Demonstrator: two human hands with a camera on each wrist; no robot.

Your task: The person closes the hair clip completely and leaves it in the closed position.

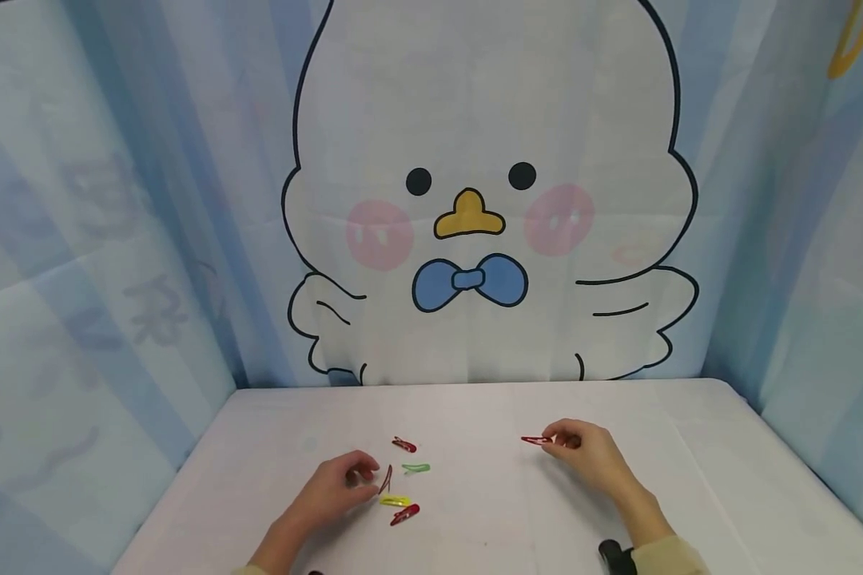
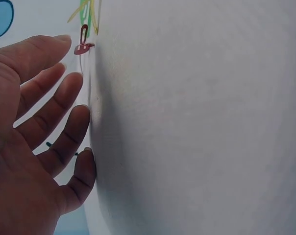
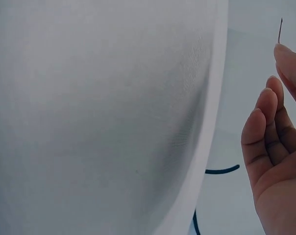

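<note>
l fingers [image 2: 55, 105] parted, empty; r fingers [image 3: 254, 129] pinch clip [image 1: 534, 440]: red in head cam, mere sliver r wrist

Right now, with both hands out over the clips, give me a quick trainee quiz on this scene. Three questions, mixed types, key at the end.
1. What colour is the pinched clip in the right hand?
2. True or false: in the head view, the green clip lies farther back than the yellow clip.
3. The left wrist view shows the left hand:
A) pinching the green clip
B) gripping the yellow clip
C) with its thumb and fingers apart, holding nothing

Key: 1. Red. 2. True. 3. C.
</note>
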